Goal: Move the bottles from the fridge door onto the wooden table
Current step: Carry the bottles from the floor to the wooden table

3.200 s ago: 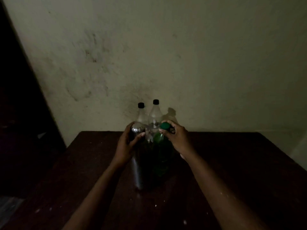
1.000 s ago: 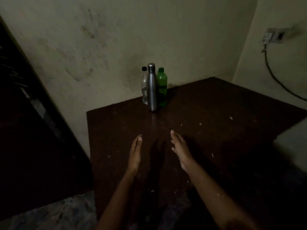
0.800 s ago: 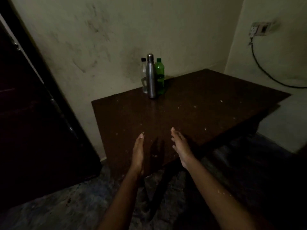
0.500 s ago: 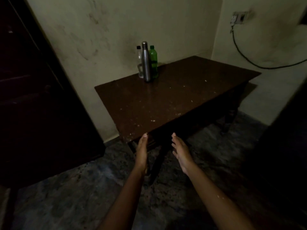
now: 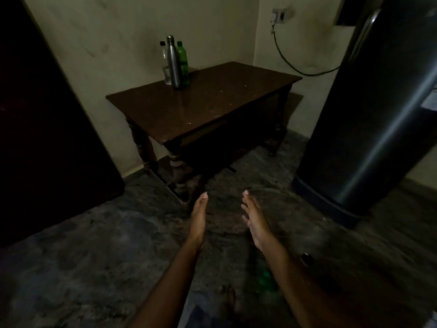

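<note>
The room is dimly lit. A dark wooden table (image 5: pixel 212 102) is set against a stained pale wall (image 5: pixel 123 36) — a socket (image 5: pixel 279 15) is mounted high near the corner, with a black cable (image 5: pixel 287 63) hung from it. The mottled grey floor (image 5: pixel 94 256) is bordered by a dark fridge (image 5: pixel 378 102) at right.

Wall socket (image 5: pixel 279 16) top right, black cable (image 5: pixel 291 68) hanging below; mottled floor (image 5: pixel 94 256).

The single head-worn view looks forward and down across the floor (image 5: pixel 82 245) toward the counter (image 5: pixel 212 107), standing well back from it, with what seems a fridge (image 5: pixel 369 119) close on the right.
</note>
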`<action>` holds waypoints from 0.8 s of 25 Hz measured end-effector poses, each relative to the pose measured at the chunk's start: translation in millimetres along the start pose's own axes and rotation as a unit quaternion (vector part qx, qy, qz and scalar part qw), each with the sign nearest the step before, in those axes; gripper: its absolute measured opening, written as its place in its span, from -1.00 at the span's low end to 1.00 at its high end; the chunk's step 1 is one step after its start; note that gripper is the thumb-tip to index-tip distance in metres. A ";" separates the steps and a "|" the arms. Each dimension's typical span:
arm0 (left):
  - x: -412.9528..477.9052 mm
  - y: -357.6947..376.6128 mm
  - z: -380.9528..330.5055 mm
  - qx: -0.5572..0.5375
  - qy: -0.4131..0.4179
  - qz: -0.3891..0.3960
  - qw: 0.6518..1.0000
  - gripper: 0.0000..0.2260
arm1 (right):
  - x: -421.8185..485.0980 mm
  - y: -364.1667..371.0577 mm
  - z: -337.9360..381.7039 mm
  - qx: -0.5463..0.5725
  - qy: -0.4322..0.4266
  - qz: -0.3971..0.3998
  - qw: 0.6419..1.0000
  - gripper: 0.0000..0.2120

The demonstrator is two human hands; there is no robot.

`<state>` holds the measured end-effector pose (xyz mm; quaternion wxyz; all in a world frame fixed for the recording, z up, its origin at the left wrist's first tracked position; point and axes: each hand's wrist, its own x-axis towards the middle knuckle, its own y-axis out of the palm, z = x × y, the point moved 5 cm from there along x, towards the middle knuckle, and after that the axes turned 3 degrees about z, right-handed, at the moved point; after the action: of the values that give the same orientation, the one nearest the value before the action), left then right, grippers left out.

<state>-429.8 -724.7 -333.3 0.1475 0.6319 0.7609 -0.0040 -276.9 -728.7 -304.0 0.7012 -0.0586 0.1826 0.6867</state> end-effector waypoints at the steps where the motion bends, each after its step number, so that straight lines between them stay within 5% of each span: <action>1: -15.2 3.2 22.1 -0.004 -0.017 0.000 1.000 -0.50 | -22.0 -14.7 -12.6 -0.004 0.009 -0.013 1.000 -0.54; 3: -64.5 26.2 54.5 -0.012 -0.060 0.024 0.998 -0.36 | -68.8 -54.7 -36.9 -0.007 0.042 -0.045 0.998 -0.51; 7: -137.2 74.3 90.7 -0.019 -0.110 0.038 0.993 -0.63 | -120.1 -129.6 -65.5 -0.012 0.088 -0.088 0.992 -0.53; 10: -159.9 112.2 110.4 0.048 -0.118 0.059 0.990 -0.64 | -131.4 -184.5 -73.4 -0.050 0.104 -0.115 0.987 -0.58; 20: -107.4 232.8 313.1 0.198 -0.155 0.039 0.967 -0.67 | 4.8 -360.5 -225.5 -0.269 0.175 -0.069 0.945 -0.61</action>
<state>-120.0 -841.3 -566.2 0.1358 0.6697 0.6871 -0.2470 38.3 -817.2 -575.3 0.6621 -0.3767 0.1062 0.6391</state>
